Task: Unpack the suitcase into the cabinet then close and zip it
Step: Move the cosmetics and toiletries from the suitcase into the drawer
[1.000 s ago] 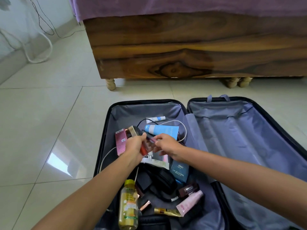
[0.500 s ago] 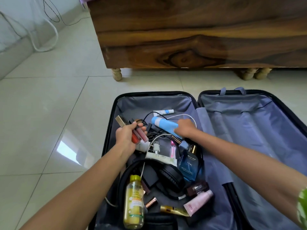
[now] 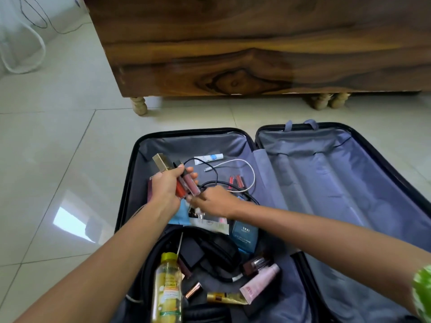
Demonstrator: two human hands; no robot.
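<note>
A black suitcase lies open flat on the floor; its left half holds cosmetics, cables and bottles, its right half shows only grey lining. My left hand grips a bundle of lip gloss tubes and a gold-capped stick above the left half. My right hand reaches down among small items just below that bundle; whether its fingers hold anything is hidden. A blue SKAI box, a yellow bottle, black headphones and a pink tube lie nearer me.
A dark wooden bed frame on turned legs stands right behind the suitcase. Pale floor tiles spread to the left. White and black cords lie along the far left wall.
My right hand let go of the blue tube at the back and came down beside my left hand. My left hand still holds the lip gloss tubes. The view tilted further down.
</note>
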